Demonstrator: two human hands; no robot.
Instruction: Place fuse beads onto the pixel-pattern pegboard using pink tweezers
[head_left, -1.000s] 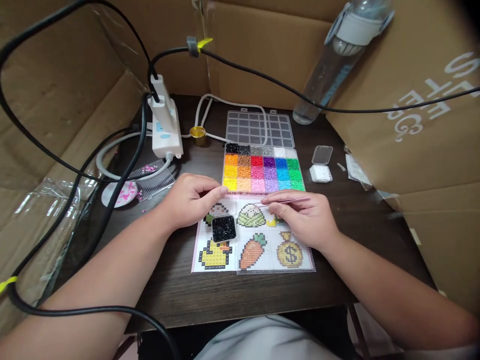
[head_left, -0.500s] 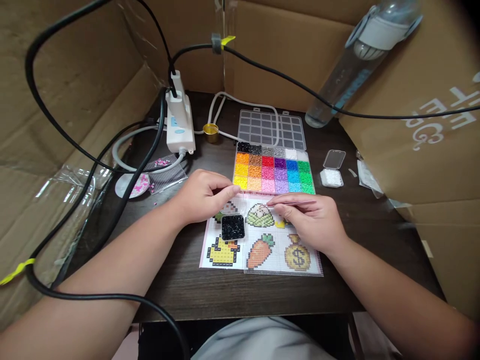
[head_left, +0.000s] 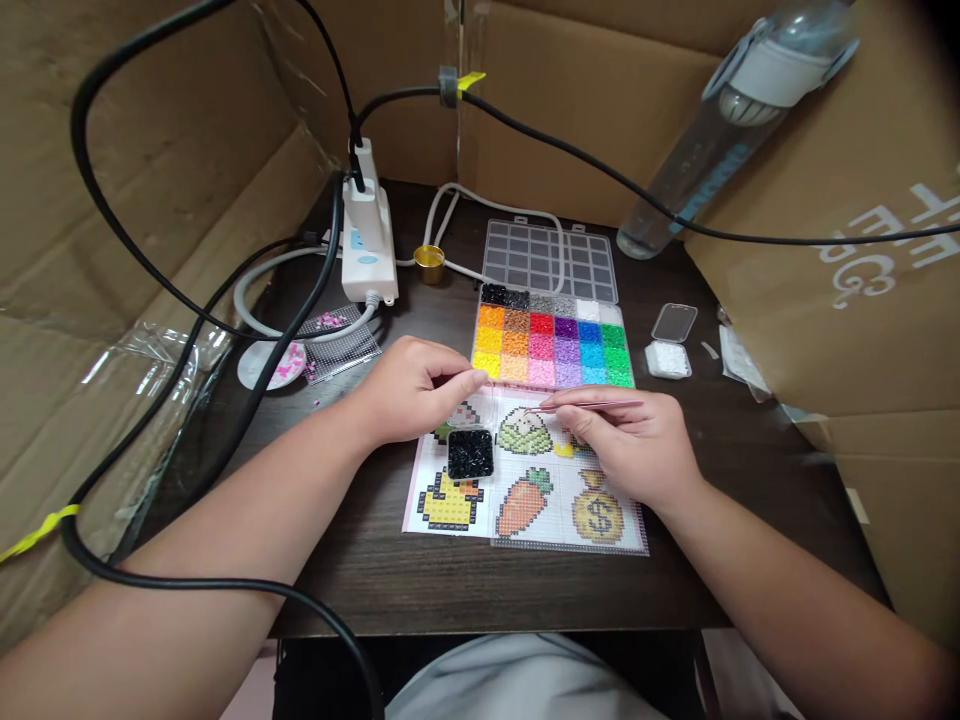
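Moved: just my view, leftward.
My right hand (head_left: 630,440): pinching pink tweezers (head_left: 607,405) over the picture sheet (head_left: 561,480).
My left hand (head_left: 420,395): by the bead box (head_left: 553,345); can't tell if gripping.
Table (head_left: 487,590): dark, sheet near middle.
Walls (head_left: 555,60): brown cardboard.

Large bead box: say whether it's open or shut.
Open: its clear lid lies back behind it, leaving the coloured beads uncovered.

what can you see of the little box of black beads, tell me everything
The little box is squarish with rounded corners, looks like clear plastic, and holds many tiny glossy black beads. It sits open side up on the printed sheet, partly covering the yellow picture. The left hand is close by; whether it touches the box is unclear.
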